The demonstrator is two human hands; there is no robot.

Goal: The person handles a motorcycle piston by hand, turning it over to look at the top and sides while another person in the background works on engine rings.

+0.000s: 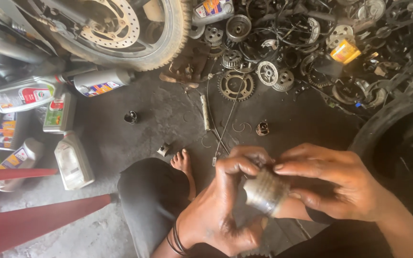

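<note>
Below the sprocket [235,85], toward the near edge of the view, sits a metal piston [265,191], grey, cylindrical, ringed with grooves, held off the floor between two bare hands. Left hand [225,200]: fingers curled and clamped on the piston's left side, thumb over its top edge; dark bangles on the wrist. Right hand [340,184]: fingers stretched flat across the piston's upper right, closed onto it, fingertips touching the crown. Sprocket: toothed, dark, lying flat on the stained concrete floor [135,138], a thin cable [225,124] crossing it and running down toward the hands. Just above and right of the sprocket: heap of gears and clutch parts [283,52], black with grease. Up and left of the sprocket: motorcycle wheel [125,33] with its brake disc. Far left of the sprocket: cluster of grey oil bottles [48,110], lying and standing. Below the sprocket and left of the hands: a bare foot [183,162] and bent knee in dark cloth. Small metal pieces near the sprocket, lower left and lower right: kind cannot be told.
</note>
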